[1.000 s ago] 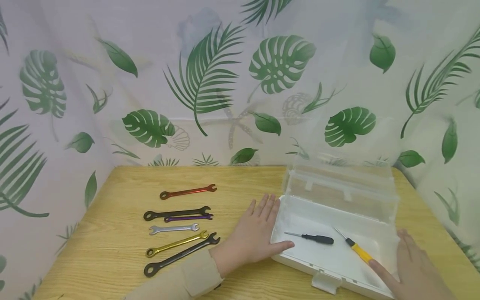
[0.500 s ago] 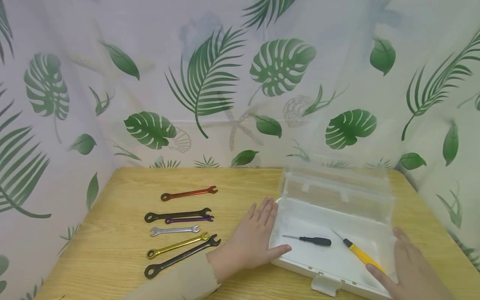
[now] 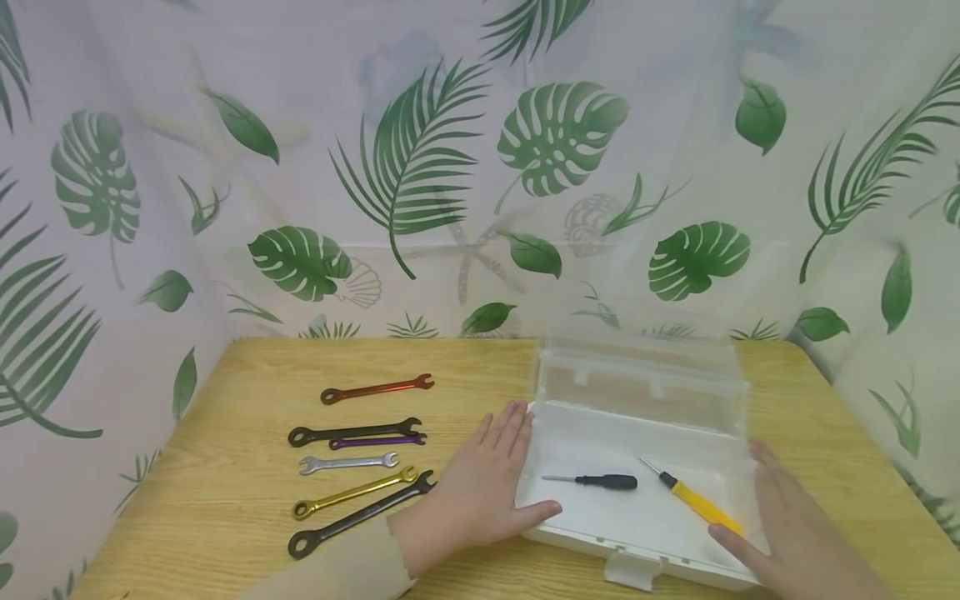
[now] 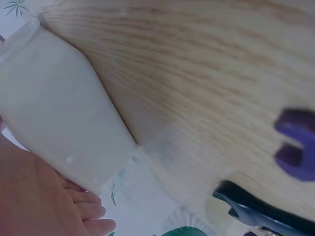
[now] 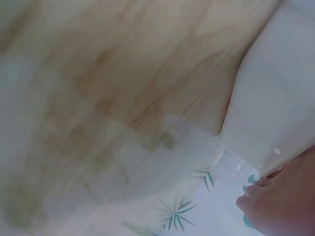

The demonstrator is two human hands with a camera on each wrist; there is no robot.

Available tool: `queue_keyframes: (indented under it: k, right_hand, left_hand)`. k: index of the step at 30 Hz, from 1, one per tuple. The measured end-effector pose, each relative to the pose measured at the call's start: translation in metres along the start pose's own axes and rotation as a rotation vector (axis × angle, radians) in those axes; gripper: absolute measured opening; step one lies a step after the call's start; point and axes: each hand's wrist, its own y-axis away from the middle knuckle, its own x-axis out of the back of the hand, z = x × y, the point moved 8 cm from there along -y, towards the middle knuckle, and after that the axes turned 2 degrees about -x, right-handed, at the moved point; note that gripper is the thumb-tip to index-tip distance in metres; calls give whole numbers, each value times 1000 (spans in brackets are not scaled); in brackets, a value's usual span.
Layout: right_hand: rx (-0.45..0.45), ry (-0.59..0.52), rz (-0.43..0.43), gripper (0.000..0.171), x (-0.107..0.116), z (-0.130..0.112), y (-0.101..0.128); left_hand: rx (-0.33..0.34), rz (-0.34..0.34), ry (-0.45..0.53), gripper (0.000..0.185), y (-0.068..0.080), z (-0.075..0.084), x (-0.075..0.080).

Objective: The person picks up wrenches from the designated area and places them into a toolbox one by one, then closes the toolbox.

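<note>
A white plastic box [image 3: 570, 537] stands on the right half of the table, its clear lid [image 3: 697, 400] raised at the back. My left hand [image 3: 480, 487] lies along the box's left end, fingers straight and thumb over the front rim. Against the opposite end rests my right hand [image 3: 806, 529], its fingers extended and thumb reaching over the rim. Inside the box lie a black-handled screwdriver [image 3: 611, 482] and a yellow-handled tool [image 3: 705, 506] with a thin metal tip; the right thumb partly covers the yellow handle's lower end. Both wrist views show hands beside the box's outer walls.
Left of the box lie several wrenches: a red one [image 3: 378, 388], a purple one [image 3: 378, 441], a silver one [image 3: 348, 462], a gold one [image 3: 356, 492] and black ones such as the lowest [image 3: 360, 513]. A leaf-patterned curtain [image 3: 465, 208] hangs behind the wooden table [image 3: 255, 400].
The box has slid left across the table with both hands against its ends, and the two tools inside moved along with it. The wrenches stay where they were.
</note>
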Motion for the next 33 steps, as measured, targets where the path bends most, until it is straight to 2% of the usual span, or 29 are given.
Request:
queue_keyframes:
  k: [3,8,18,25,30,33]
  right_hand:
    - [3,-14,-35,108,0,-5,-3]
    - [40,8,-30,110,4,-15,-8]
    - [54,17,-95,114,5,-29,-21]
    - [189,83,-5,113,12,-40,-31]
    - [330,130,94,113,18,-48,-34]
    - [377,165,111,113,20,-52,-35]
  left_hand:
    - [5,-2,-14,106,5,-4,0]
    - [-1,-9,-38,108,13,-10,-1]
    - [-5,10,-68,114,31,-19,-3]
    - [9,24,-87,117,41,-25,-2]
    - [25,-2,-122,121,47,-30,-2]
    - [30,-11,-121,122,50,-32,-1]
